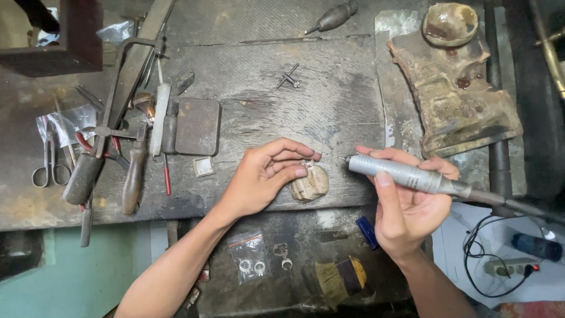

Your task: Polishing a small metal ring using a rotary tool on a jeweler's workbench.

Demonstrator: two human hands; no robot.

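The left hand pinches a small metal piece, fingertips closed together on it, and presses it against a worn wooden peg at the centre of the frame, which seems to serve as a rest so the piece sits steady. What the piece is exactly I can't make out; it is tiny and half hidden by the fingers. The right hand is wrapped firmly around a grey rotary handpiece, held like a thick pen, its thin bit pointing left and nearly at the piece. Its cable trails off toward the lower right, where black cords loop by a power strip.

Around them the dark bench is crowded. At the left of the frame lie scissors, pliers, a saw frame and files. A small drill key lies above centre. In the upper right sits a stained block with a bowl on top. Below the hands a lower shelf holds a small bag of rings, a loose ring and a brush. Nothing lies between the bit and the piece.
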